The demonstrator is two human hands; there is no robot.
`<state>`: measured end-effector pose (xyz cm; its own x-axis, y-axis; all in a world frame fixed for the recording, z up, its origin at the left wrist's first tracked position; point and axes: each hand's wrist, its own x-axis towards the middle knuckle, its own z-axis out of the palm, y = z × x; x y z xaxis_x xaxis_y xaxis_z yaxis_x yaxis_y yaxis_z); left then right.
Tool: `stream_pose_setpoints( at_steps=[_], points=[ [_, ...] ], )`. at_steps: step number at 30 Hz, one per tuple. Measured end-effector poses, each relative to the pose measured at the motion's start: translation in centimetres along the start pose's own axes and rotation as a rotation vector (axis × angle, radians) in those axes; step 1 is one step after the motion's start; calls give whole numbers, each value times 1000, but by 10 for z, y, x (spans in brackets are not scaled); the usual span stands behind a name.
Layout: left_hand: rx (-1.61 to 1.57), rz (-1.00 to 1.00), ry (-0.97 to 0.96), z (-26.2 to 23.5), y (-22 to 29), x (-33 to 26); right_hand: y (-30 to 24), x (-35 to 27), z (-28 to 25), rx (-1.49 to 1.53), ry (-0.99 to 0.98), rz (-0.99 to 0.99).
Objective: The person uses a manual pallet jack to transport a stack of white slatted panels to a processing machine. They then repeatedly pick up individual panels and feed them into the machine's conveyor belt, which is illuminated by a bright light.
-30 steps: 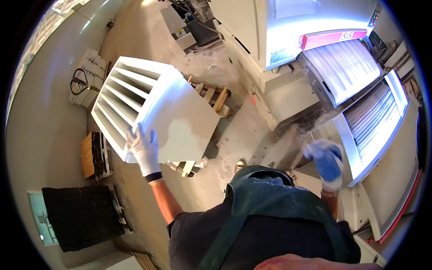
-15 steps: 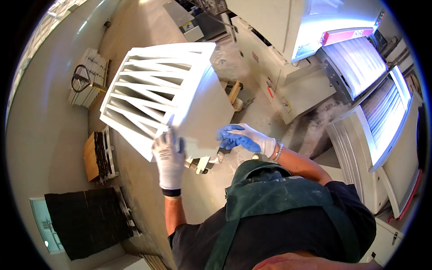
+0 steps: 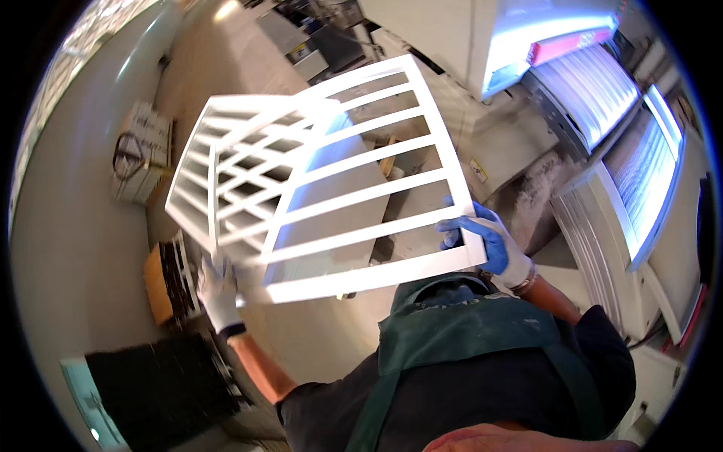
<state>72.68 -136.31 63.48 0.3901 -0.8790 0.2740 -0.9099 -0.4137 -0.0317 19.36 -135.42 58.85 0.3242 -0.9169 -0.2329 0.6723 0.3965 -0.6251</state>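
Observation:
A white slatted frame (image 3: 361, 227) is lifted at a tilt in front of me, partly over a stack of like white frames (image 3: 197, 162). My right hand (image 3: 493, 245), in a white glove with blue coating, is closed round the frame's near right corner. At the near left corner, my left hand (image 3: 220, 292) grips the frame's edge; its gloved fingers are somewhat smeared by motion. Through the gaps between the slats, parts of the stack show. The lifted frame hides much of the stack's right side.
To the right stands a large pale machine (image 3: 512, 143) with a lit opening and a ribbed roller-like bed (image 3: 591, 94). A pallet with dark and brown boards (image 3: 162, 282) lies at the left. A black strip curtain (image 3: 162, 392) hangs at the lower left.
Half a second ago both hands were at the stack, with the right hand free. Now a frame is raised off it, held between them; the left hand moved left and the right hand right.

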Motion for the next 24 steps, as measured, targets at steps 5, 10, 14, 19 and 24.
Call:
stream_pose_setpoints(
  at_steps=[5, 10, 14, 19, 24],
  points=[
    [-664, -327, -352, -3, -11, -6, -7, -25, -13, -62, 39, -157],
    [-849, -335, -240, 11, -26, -18, -29, -35, -6, -260, 4, -229],
    [-948, -382, -148, -9, -10, -61, -55, -47, 4, -307, -52, -287],
    [-1401, -272, 81, -16, 9, -83, -109, -59, -7, -303, -226, -642],
    [-1351, -139, 439, -48, 116, -80, -149, -57, -31, 323, -548, -917]
  ],
)
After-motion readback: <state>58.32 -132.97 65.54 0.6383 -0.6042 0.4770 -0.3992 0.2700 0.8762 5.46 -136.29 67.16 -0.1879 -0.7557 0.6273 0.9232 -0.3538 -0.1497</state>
